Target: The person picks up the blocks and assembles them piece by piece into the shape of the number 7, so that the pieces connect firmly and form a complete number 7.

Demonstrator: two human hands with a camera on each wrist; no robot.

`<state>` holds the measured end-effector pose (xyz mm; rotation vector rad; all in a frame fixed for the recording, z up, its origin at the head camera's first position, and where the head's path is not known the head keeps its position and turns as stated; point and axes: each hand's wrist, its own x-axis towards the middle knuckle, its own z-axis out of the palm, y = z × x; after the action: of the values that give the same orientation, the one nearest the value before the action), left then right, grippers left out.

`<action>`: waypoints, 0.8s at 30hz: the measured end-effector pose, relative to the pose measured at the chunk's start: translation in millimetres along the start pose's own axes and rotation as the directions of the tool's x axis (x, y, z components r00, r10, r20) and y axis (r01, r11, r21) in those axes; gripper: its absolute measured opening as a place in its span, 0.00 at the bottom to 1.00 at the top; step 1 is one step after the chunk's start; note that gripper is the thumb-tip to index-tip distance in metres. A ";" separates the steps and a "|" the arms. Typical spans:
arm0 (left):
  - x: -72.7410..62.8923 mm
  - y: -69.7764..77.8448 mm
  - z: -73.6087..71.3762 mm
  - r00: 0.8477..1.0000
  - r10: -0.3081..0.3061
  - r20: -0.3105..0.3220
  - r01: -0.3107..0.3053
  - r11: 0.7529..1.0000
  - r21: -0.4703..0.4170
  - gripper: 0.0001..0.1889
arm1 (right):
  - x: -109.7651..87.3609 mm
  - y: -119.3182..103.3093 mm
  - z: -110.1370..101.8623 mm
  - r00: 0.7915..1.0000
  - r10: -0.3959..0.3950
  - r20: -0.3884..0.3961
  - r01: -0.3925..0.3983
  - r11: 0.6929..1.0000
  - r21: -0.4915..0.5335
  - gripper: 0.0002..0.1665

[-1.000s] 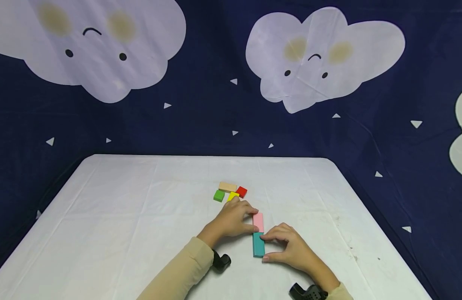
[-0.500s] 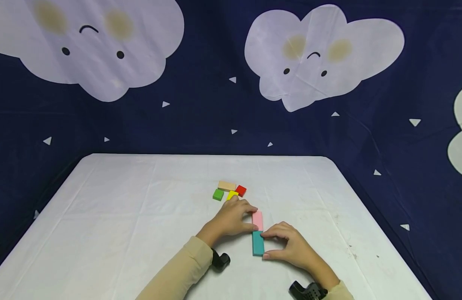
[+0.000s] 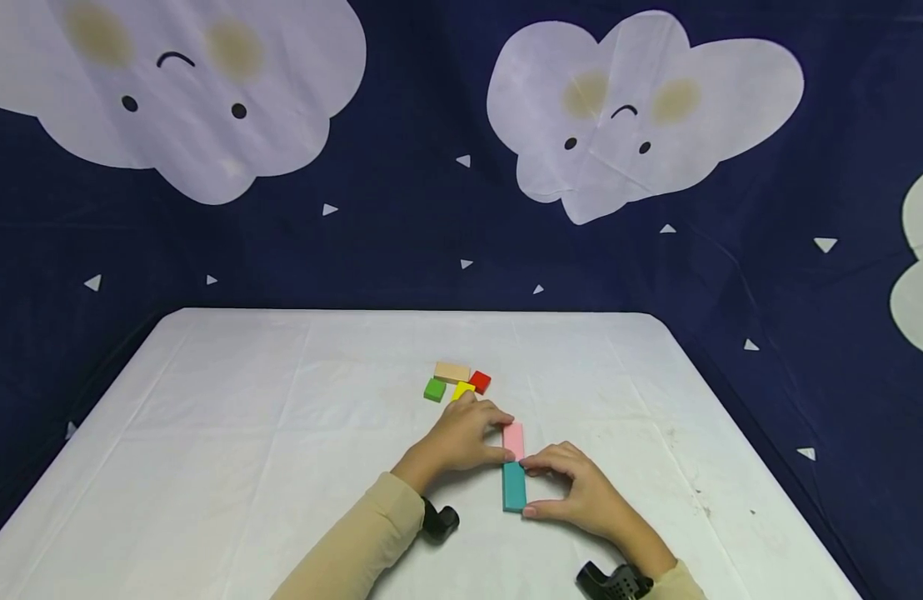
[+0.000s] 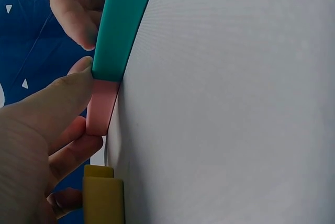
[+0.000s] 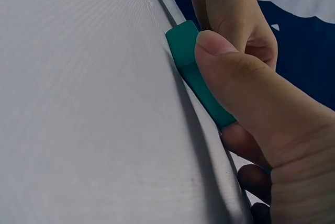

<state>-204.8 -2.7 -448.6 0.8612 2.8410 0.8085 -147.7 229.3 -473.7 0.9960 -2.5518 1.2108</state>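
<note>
A pink block (image 3: 513, 440) and a longer teal block (image 3: 514, 487) lie end to end on the white table, forming one straight strip. My left hand (image 3: 461, 437) pinches the pink block, thumb by the joint and index finger at its far end. From the right side my right hand (image 3: 581, 492) holds the teal block lengthwise, its thumb at the near end and its index finger close to the joint. In the left wrist view the end faces of the pink block (image 4: 102, 108) and teal block (image 4: 123, 30) meet.
Beyond my left hand, a yellow block (image 3: 464, 390), a red block (image 3: 480, 382), a green block (image 3: 435, 390) and a natural wood block (image 3: 451, 372) sit grouped together. The white tabletop (image 3: 229, 433) ends at a dark blue cloud-printed curtain (image 3: 409, 250).
My right index finger has shifted slightly up along the teal block toward the joint. The left hand and both blocks hold nearly the same place; the head view has drifted a little.
</note>
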 end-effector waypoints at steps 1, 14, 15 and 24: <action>0.0 -0.1 0.1 1.000 0.000 0.000 0.000 1.000 0.000 0.28 | -0.7 2.6 0.6 1.000 0.003 0.001 -0.003 1.000 -0.005 0.33; 0.8 -1.6 -0.2 1.000 0.018 -0.002 -0.018 1.000 0.016 0.27 | -2.8 16.9 1.4 0.999 -0.017 0.031 0.019 0.997 -0.071 0.39; 0.9 -1.7 -0.3 1.000 0.020 -0.001 -0.020 1.000 0.014 0.27 | -2.8 16.9 1.5 0.999 -0.016 0.032 0.019 0.997 -0.073 0.39; 1.3 -1.6 0.6 1.000 0.026 0.013 -0.026 1.000 0.013 0.27 | -3.4 17.0 2.1 0.999 -0.021 0.047 0.026 0.994 -0.102 0.41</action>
<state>-206.6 -2.9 -449.9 0.9037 2.8323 0.7854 -155.4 237.2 -487.2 1.0397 -2.6002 1.0510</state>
